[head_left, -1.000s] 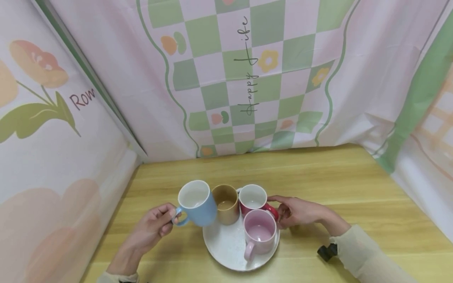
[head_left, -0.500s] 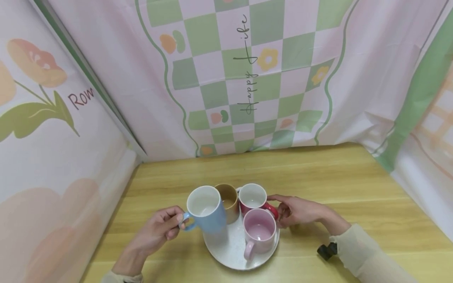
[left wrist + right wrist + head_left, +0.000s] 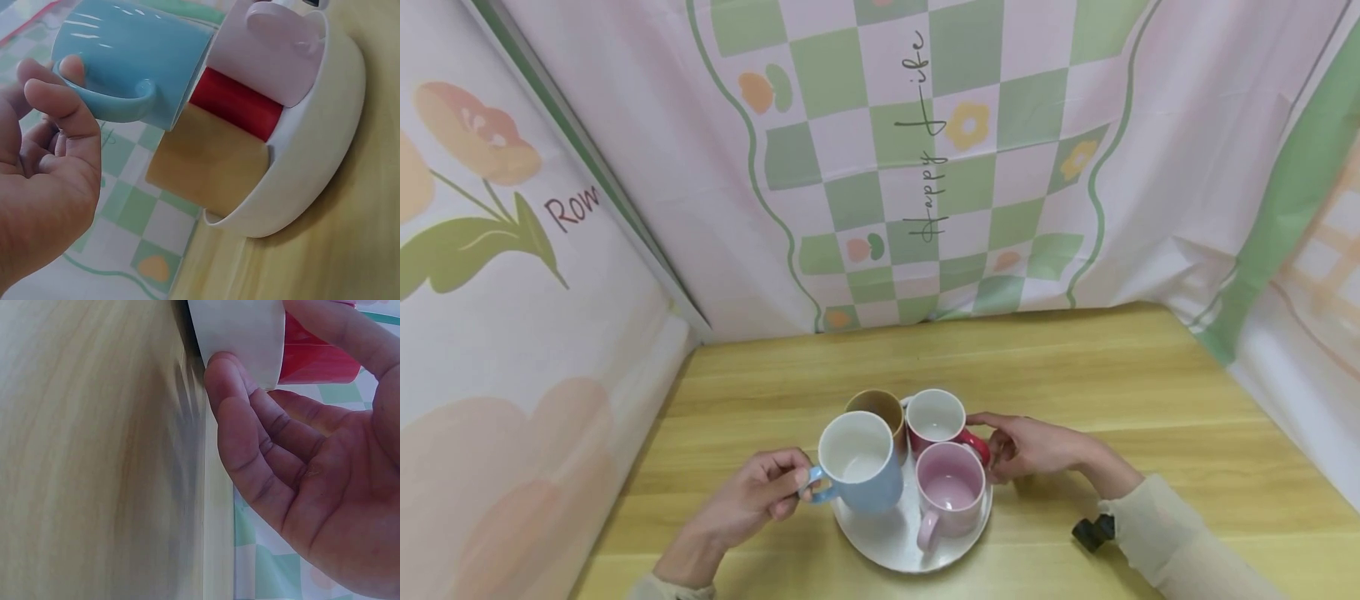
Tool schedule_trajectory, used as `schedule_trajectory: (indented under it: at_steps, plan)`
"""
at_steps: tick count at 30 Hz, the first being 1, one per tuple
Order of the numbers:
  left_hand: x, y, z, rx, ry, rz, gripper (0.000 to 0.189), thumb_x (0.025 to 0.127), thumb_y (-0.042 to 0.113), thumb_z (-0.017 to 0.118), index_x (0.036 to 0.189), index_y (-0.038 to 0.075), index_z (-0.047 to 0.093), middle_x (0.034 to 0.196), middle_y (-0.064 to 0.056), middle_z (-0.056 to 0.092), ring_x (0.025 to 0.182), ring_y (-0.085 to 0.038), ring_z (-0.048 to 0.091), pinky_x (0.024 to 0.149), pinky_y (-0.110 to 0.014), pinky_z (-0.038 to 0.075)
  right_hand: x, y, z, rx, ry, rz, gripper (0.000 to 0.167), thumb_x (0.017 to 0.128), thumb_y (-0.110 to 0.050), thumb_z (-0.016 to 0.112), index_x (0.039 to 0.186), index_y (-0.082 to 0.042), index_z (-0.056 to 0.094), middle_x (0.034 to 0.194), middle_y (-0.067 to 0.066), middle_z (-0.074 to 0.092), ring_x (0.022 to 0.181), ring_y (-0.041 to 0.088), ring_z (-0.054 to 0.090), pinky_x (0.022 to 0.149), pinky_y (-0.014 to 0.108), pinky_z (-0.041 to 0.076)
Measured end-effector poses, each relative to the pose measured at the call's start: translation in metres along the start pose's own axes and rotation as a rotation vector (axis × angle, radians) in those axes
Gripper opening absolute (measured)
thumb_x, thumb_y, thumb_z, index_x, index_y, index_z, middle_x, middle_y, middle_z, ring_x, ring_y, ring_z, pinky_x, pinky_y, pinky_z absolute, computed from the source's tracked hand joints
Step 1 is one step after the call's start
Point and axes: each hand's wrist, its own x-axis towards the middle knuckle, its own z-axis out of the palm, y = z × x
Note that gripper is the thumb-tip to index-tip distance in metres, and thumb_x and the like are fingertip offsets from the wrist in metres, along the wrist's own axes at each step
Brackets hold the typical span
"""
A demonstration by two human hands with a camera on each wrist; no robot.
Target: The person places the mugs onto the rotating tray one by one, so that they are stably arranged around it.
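My left hand (image 3: 760,497) pinches the handle of a light blue mug (image 3: 868,483), white inside, over the left part of a white round dish (image 3: 910,560). In the left wrist view the blue mug (image 3: 125,56) overlaps a gold-brown mug (image 3: 206,162) and sits higher than the dish's raised wall (image 3: 325,137). A red mug (image 3: 936,421) with a white inside and a pink mug (image 3: 951,492) stand in the dish. My right hand (image 3: 1033,450) lies against the dish's right side, relaxed fingers (image 3: 234,434) touching its outer wall (image 3: 240,337), thumb near the rim.
The dish stands on a wood-grain table (image 3: 760,367). A printed cloth (image 3: 970,192) with green checks hangs behind it, and another patterned cloth (image 3: 512,375) is at the left. A small black object (image 3: 1093,533) is at the right sleeve.
My left hand has carried the blue mug right and towards me, further over the dish, covering more of the gold-brown mug. The right hand and the other mugs keep their places.
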Motion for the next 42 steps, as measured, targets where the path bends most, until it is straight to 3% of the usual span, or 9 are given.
schedule_trajectory:
  at_steps: [3,6,10,13,24,42]
  plan:
    - [0.002,-0.004,0.003,0.022,-0.019,0.016,0.021,0.104,0.002,0.043,0.100,0.009,0.062,0.090,0.013,0.065,0.060,0.004,0.042,0.049,-0.022,0.024,0.000,0.001,0.000,0.001,-0.001,-0.002,0.083,0.084,-0.010,0.075,0.153,0.001,0.030,0.095,0.007,0.069,0.084,0.014,0.067,0.074,0.025,0.058]
    - [0.004,-0.008,0.004,0.052,-0.018,0.013,0.016,0.104,0.003,0.044,0.098,-0.003,0.058,0.088,0.012,0.064,0.060,0.003,0.042,0.049,-0.021,0.026,0.000,0.001,0.000,0.003,-0.004,-0.003,0.082,0.084,-0.010,0.074,0.153,0.000,0.030,0.096,0.007,0.070,0.085,0.014,0.067,0.074,0.025,0.059]
    - [0.006,-0.014,0.005,0.094,-0.010,0.004,0.024,0.104,0.004,0.045,0.101,-0.020,0.048,0.088,0.011,0.064,0.060,0.003,0.043,0.051,-0.015,0.032,0.000,0.002,-0.001,0.002,-0.007,-0.004,0.082,0.084,-0.009,0.074,0.152,0.000,0.030,0.096,0.007,0.070,0.085,0.013,0.067,0.075,0.025,0.059]
    - [0.007,-0.020,0.004,0.100,-0.016,0.010,0.027,0.104,0.003,0.045,0.102,-0.024,0.045,0.088,0.011,0.065,0.061,0.003,0.044,0.052,-0.014,0.034,0.000,0.003,-0.001,-0.001,-0.004,-0.003,0.082,0.084,-0.008,0.074,0.152,0.001,0.030,0.096,0.007,0.070,0.085,0.013,0.067,0.074,0.025,0.059]
    - [0.010,-0.035,-0.003,0.190,-0.011,-0.004,0.023,0.103,0.005,0.049,0.101,-0.018,0.051,0.086,0.012,0.066,0.060,0.004,0.048,0.045,-0.024,0.029,-0.001,0.002,0.000,0.007,0.001,0.001,0.083,0.084,-0.009,0.075,0.153,0.001,0.030,0.096,0.007,0.070,0.085,0.014,0.067,0.075,0.025,0.059]
    - [0.015,-0.049,-0.013,0.215,-0.055,-0.066,0.027,0.103,0.008,0.051,0.103,-0.018,0.053,0.089,0.004,0.064,0.064,0.002,0.051,0.058,-0.011,0.043,-0.001,0.001,0.000,-0.002,0.003,-0.002,0.083,0.083,-0.008,0.074,0.152,0.000,0.030,0.096,0.007,0.070,0.085,0.013,0.068,0.074,0.025,0.059]
